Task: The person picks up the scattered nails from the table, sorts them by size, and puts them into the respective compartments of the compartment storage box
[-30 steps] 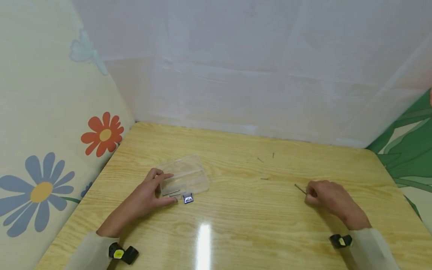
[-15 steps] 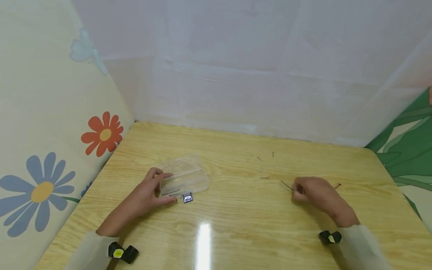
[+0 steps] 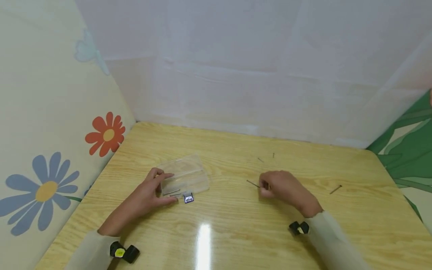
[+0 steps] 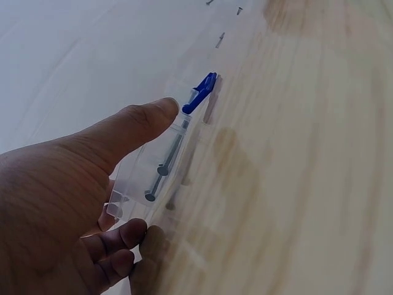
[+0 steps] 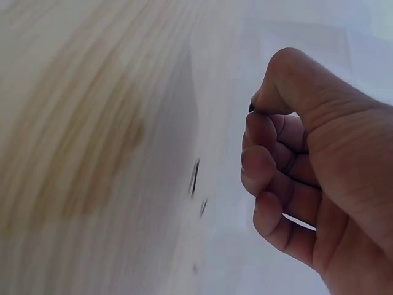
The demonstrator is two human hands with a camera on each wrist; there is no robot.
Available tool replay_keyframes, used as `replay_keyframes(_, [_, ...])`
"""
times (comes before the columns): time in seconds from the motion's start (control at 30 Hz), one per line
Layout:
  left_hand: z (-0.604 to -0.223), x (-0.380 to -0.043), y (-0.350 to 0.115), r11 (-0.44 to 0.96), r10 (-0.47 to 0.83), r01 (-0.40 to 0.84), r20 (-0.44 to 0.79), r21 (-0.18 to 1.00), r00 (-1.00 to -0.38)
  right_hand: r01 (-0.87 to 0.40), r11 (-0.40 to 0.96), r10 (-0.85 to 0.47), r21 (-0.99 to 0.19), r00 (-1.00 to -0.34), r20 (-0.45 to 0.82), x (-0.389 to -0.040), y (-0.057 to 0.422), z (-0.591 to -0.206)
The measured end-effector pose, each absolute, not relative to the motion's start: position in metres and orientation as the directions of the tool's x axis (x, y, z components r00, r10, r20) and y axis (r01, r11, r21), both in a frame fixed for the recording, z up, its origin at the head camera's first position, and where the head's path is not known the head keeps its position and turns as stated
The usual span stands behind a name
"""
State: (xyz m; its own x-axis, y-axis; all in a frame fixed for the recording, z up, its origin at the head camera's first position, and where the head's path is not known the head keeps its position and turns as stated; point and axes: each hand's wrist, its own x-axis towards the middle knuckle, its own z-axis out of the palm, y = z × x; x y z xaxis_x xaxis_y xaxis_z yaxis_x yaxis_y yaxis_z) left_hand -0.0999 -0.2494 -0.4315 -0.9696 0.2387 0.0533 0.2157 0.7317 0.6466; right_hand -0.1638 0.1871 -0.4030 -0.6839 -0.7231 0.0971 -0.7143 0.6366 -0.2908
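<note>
A clear plastic box (image 3: 190, 172) lies at the left of the table, and my left hand (image 3: 146, 193) holds it between thumb and fingers. Long nails (image 4: 163, 167) rest inside along its near side, beside a blue clasp (image 4: 201, 93). My right hand (image 3: 285, 189) pinches a long dark nail (image 3: 252, 183) between thumb and index finger, its free end pointing left toward the box. In the right wrist view only a dark tip (image 5: 251, 107) of that nail shows; the rest is hidden by the fingers.
Another long nail (image 3: 335, 189) lies on the wooden table (image 3: 236, 232) to the right. Two small nails or screws, one a small upright-looking one (image 3: 273, 155), lie toward the back. A white sheet (image 3: 236, 75) hangs behind the table; a flowered panel (image 3: 50, 112) stands at left.
My right hand has moved left across the table with the nail, uncovering another nail on the right and now hiding a small one near the middle. The left hand and box stay put.
</note>
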Motion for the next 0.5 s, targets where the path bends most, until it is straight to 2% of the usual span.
replay_keyframes(0.3, [-0.435,-0.1,-0.25,0.739,0.234,0.218,0.061,0.637,-0.97,-0.8,0.531,-0.817,-0.278,-0.571,0.083,-0.174,0.123,-0.398])
replay_keyframes(0.5, [-0.435,-0.101,-0.25,0.735,0.238,0.223,0.064,0.64,-0.969,-0.835,0.485,-0.852,-0.259,-0.518,0.075,-0.182,0.09,-0.39])
